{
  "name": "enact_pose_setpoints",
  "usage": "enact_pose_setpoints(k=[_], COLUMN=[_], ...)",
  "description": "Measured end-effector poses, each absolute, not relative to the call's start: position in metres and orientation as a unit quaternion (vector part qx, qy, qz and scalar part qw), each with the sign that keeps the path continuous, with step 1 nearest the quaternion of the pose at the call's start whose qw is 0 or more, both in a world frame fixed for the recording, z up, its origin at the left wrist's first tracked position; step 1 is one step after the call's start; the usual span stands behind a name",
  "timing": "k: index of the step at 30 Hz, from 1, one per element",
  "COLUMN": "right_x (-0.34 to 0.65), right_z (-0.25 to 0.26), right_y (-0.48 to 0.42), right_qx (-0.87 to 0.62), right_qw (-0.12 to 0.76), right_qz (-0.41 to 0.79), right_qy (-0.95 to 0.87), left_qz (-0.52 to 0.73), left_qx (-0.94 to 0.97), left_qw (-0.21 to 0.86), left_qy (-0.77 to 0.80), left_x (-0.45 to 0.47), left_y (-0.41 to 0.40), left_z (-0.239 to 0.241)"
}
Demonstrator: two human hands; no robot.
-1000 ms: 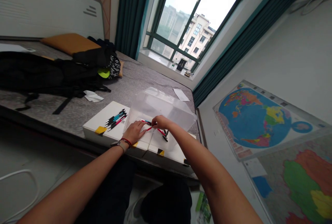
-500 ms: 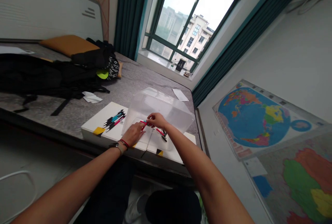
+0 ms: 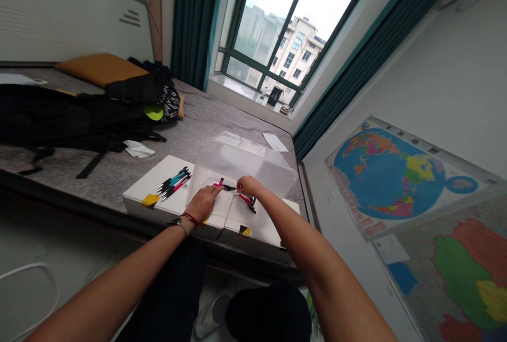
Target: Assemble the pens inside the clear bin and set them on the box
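Observation:
Both my hands meet over a white board (image 3: 158, 183) on the bed, in front of a clear plastic box (image 3: 245, 165). My left hand (image 3: 204, 202) rests on the board with its fingers curled at the end of a red-and-black pen (image 3: 222, 185). My right hand (image 3: 247, 186) pinches the other end of that pen. A few more red and black pens (image 3: 250, 203) lie under my right wrist. A row of several blue, black and red pens (image 3: 174, 182) lies on the board to the left.
The grey bed (image 3: 119, 165) carries a black backpack (image 3: 75, 117), an orange cushion (image 3: 99, 67), crumpled white paper (image 3: 137, 148) and a paper sheet (image 3: 275, 142). A window (image 3: 277, 40) is ahead. Maps (image 3: 396, 173) hang on the right wall.
My right hand has lifted a red pen from the board and brought it level in front of the box. My left hand has closed on its other end.

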State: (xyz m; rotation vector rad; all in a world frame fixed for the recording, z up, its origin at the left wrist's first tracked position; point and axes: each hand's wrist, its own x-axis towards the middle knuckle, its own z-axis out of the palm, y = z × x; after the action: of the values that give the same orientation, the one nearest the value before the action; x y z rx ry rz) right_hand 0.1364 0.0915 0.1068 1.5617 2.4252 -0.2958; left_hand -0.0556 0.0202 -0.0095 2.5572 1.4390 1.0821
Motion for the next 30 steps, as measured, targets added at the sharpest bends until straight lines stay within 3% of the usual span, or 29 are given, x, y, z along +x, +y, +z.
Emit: enact_pose_setpoints(k=[3, 11, 30], right_x=[0.136, 0.140, 0.121], right_z=[0.107, 0.123, 0.097], right_y=[0.088, 0.092, 0.094], right_qx=[0.482, 0.478, 0.401], right_qw=[0.200, 0.286, 0.209], right_qz=[-0.108, 0.008, 0.051], right_qy=[0.846, 0.830, 0.890], left_qz=[0.356, 0.382, 0.380], left_qx=[0.823, 0.808, 0.798], left_qw=[0.018, 0.033, 0.035], left_qy=[0.442, 0.447, 0.466], left_x=[-0.056, -0.054, -0.055], left_y=[0.021, 0.022, 0.022], left_z=[-0.012, -0.014, -0.014])
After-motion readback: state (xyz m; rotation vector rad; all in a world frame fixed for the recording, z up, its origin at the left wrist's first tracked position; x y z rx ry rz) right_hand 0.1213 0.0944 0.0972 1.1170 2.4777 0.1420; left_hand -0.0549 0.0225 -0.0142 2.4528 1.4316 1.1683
